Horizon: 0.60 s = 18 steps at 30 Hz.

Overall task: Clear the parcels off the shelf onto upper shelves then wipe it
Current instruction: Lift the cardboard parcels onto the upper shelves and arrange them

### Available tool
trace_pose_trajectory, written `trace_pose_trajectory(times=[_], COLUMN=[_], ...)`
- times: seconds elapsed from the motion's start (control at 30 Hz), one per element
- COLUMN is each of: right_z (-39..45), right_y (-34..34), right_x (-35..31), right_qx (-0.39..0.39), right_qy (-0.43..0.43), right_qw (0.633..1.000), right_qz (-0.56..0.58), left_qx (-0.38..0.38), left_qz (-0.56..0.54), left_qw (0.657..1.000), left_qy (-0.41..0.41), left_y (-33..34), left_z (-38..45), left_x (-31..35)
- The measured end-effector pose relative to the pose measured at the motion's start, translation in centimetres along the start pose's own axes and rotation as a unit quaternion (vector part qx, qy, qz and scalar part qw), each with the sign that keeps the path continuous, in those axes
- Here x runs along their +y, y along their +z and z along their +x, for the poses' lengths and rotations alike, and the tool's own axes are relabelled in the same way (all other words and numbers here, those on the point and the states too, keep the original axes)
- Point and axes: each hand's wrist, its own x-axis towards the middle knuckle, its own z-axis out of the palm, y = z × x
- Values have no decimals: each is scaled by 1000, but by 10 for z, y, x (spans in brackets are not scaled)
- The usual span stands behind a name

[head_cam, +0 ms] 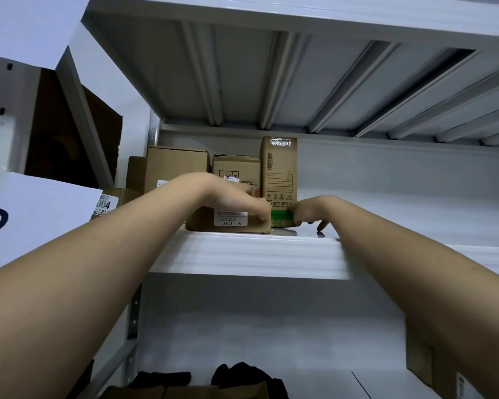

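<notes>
Both my arms reach up to the upper shelf [242, 254]. My left hand [236, 200] lies over the top of a brown parcel with a white label [228, 221] at the shelf's front edge, fingers curled down its right end. My right hand [308, 211] grips a small parcel with green tape [281, 218] just to the right of it, one finger touching the shelf. Behind stand a tall narrow carton [278, 168], a squat box [236, 167] and a larger plain box [176, 165].
The lower shelf [271, 341] holds a black cloth [242, 375] and brown cartons at the bottom edge, plus a carton [432, 367] at the right. A numbered paper sign [26, 214] hangs at the left. The upper shelf's right half is bare.
</notes>
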Motion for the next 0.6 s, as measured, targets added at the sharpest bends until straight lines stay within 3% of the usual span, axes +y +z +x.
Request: trace_pose_trajectory(times=[0.2,0.43,0.6], right_z=[-6,-17,-23], right_y=[0,1,3], right_x=[-4,-3,-7], right_qx=[-5,-9,44], right_qy=[-20,-38,-54], right_qw=[998,998,998], right_qz=[-60,-42,-8], left_qx=[3,1,10], left_qz=[7,-19,-85], left_qw=[1000,999,994], left_qy=[8,30,71], left_y=[-1,1,6], left_z=[4,7,6], left_x=[-2,-4,1])
